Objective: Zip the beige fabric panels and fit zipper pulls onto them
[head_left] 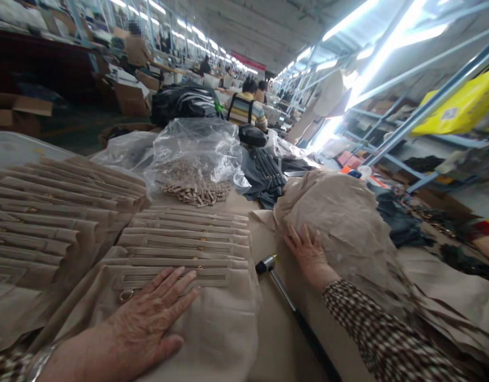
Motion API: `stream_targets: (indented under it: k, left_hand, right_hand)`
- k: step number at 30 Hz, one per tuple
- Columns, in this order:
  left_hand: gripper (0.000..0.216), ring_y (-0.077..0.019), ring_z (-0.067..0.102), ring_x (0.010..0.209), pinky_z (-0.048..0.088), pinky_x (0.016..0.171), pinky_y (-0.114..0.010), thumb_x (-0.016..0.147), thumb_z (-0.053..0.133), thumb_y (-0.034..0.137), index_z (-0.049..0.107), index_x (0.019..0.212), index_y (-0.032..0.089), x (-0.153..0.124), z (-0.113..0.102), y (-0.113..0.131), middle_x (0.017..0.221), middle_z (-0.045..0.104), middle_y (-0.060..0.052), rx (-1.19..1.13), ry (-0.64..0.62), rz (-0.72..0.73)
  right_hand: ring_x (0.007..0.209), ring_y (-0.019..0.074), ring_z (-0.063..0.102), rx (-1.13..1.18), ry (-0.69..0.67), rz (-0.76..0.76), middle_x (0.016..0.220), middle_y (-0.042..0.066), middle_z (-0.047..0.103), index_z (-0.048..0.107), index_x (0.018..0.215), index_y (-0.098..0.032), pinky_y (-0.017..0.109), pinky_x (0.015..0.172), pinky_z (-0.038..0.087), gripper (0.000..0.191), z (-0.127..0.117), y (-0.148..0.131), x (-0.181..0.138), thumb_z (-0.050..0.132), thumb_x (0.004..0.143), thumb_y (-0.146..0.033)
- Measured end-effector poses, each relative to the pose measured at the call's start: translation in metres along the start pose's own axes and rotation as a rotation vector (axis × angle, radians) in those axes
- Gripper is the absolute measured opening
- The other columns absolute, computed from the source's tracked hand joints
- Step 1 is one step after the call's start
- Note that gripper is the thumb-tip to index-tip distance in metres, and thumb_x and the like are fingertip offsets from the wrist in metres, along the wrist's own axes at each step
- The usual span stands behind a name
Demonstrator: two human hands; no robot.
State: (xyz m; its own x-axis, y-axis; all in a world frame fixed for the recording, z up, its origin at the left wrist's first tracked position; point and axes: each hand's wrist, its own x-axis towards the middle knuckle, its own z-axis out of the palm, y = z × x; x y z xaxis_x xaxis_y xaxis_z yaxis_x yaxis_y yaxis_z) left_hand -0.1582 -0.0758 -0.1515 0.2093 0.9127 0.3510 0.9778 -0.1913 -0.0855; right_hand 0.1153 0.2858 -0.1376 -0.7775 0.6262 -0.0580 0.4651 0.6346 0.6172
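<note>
My left hand [149,313] lies flat, fingers stretched, on the front beige fabric panel [224,323], just below its zipper [212,277]. A small metal ring [126,295] shows beside that hand. Behind it, more zippered panels [189,233] overlap in a row. My right hand [310,254] rests with spread fingers against the side of a large heap of beige fabric [335,212]. Between the hands a hammer [286,292] with a dark handle lies on the table, its head [266,263] toward the panels.
Another row of beige panels [41,228] overlaps at the left. At the back, a clear plastic bag [200,148] stands over many small beige pieces [197,195], beside dark fabric [260,175]. Blue metal shelving [403,143] rises at the right. Other people sit farther back.
</note>
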Motion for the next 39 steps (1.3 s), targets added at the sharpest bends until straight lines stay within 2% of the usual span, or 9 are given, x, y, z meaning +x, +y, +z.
stream_targets:
  k: [3, 7, 11, 16, 23, 27, 31, 35, 39]
  left_hand:
    - [0.072, -0.026, 0.03, 0.144, 0.02, 0.119, -0.036, 0.086, 0.058, 0.047, 0.035, 0.151, 0.028, 0.001, -0.004, 0.0, 0.156, 0.038, -0.004, -0.006, 0.01, -0.014]
    - [0.077, -0.0259, 0.032, 0.144, 0.024, 0.118, -0.032, 0.084, 0.06, 0.052, 0.033, 0.152, 0.028, 0.002, -0.003, 0.0, 0.155, 0.04, -0.004, 0.022, 0.045, -0.003]
    - [0.081, -0.0282, 0.036, 0.142, 0.031, 0.115, -0.035, 0.082, 0.063, 0.05, 0.031, 0.153, 0.027, 0.0, 0.001, -0.002, 0.155, 0.039, -0.005, 0.025, 0.018, 0.001]
    - [0.086, -0.0313, 0.042, 0.138, 0.04, 0.111, -0.042, 0.081, 0.063, 0.044, 0.02, 0.155, 0.033, -0.001, 0.001, -0.001, 0.156, 0.036, -0.006, -0.069, -0.094, -0.045]
    - [0.081, -0.0294, 0.04, 0.14, 0.037, 0.111, -0.038, 0.084, 0.06, 0.048, 0.024, 0.155, 0.032, -0.007, 0.008, 0.0, 0.157, 0.034, -0.003, -0.005, -0.034, -0.038]
    - [0.079, -0.0282, 0.04, 0.139, 0.03, 0.113, -0.035, 0.084, 0.059, 0.054, 0.03, 0.153, 0.029, -0.004, 0.007, -0.001, 0.155, 0.037, -0.004, 0.038, 0.07, -0.017]
    - [0.081, -0.0275, 0.047, 0.134, 0.03, 0.112, -0.033, 0.084, 0.059, 0.054, 0.028, 0.154, 0.027, 0.003, 0.003, -0.003, 0.15, 0.045, -0.006, -0.013, 0.108, 0.022]
    - [0.077, -0.0272, 0.047, 0.134, 0.027, 0.114, -0.033, 0.084, 0.058, 0.055, 0.031, 0.153, 0.032, 0.001, 0.011, -0.003, 0.15, 0.046, -0.004, -0.05, 0.105, -0.012]
    - [0.073, -0.028, 0.045, 0.136, 0.018, 0.119, -0.034, 0.084, 0.06, 0.053, 0.039, 0.149, 0.029, -0.001, 0.016, -0.004, 0.151, 0.044, -0.006, -0.035, 0.142, 0.008]
  right_hand:
    - [0.137, 0.0465, 0.028, 0.011, -0.005, 0.056, 0.159, 0.01, 0.029, 0.046, 0.145, -0.03, 0.078, 0.092, 0.034, 0.062, -0.001, -0.005, 0.03, 0.029, 0.092, -0.004]
    - [0.127, 0.0401, 0.043, 0.039, -0.041, 0.035, 0.147, 0.02, 0.043, 0.057, 0.135, -0.017, 0.064, 0.085, 0.047, 0.053, -0.004, -0.007, 0.06, 0.032, 0.091, -0.002]
    - [0.115, 0.0286, 0.055, 0.076, -0.12, 0.033, 0.127, 0.014, 0.057, 0.062, 0.12, -0.014, 0.047, 0.088, 0.052, 0.027, -0.012, -0.006, 0.074, 0.054, 0.095, -0.021]
    - [0.101, 0.0205, 0.063, 0.111, -0.257, 0.015, 0.119, 0.009, 0.062, 0.061, 0.116, -0.014, 0.04, 0.084, 0.056, 0.029, -0.032, 0.001, 0.077, 0.061, 0.094, -0.033]
    - [0.095, 0.0196, 0.066, 0.159, -0.329, -0.142, 0.112, 0.012, 0.066, 0.067, 0.105, -0.011, 0.037, 0.083, 0.056, 0.016, -0.055, 0.01, 0.019, 0.057, 0.095, -0.019]
    - [0.092, 0.0242, 0.068, 0.21, -0.313, -0.186, 0.113, 0.019, 0.066, 0.074, 0.097, -0.012, 0.034, 0.077, 0.055, 0.032, -0.057, -0.001, -0.038, 0.046, 0.088, 0.001]
    - [0.095, 0.0246, 0.067, 0.333, -0.238, -0.176, 0.116, 0.017, 0.067, 0.073, 0.103, -0.016, 0.033, 0.078, 0.054, 0.036, -0.066, -0.011, -0.083, 0.049, 0.082, 0.001]
    - [0.095, 0.0174, 0.066, 0.697, 0.038, 0.017, 0.107, 0.006, 0.069, 0.069, 0.102, -0.024, 0.028, 0.087, 0.052, 0.024, -0.075, 0.019, -0.087, 0.052, 0.087, -0.016]
    - [0.096, 0.0262, 0.066, 0.747, 0.228, 0.521, 0.121, 0.018, 0.063, 0.053, 0.128, -0.013, 0.04, 0.087, 0.052, 0.042, -0.065, 0.086, -0.06, 0.044, 0.092, -0.032]
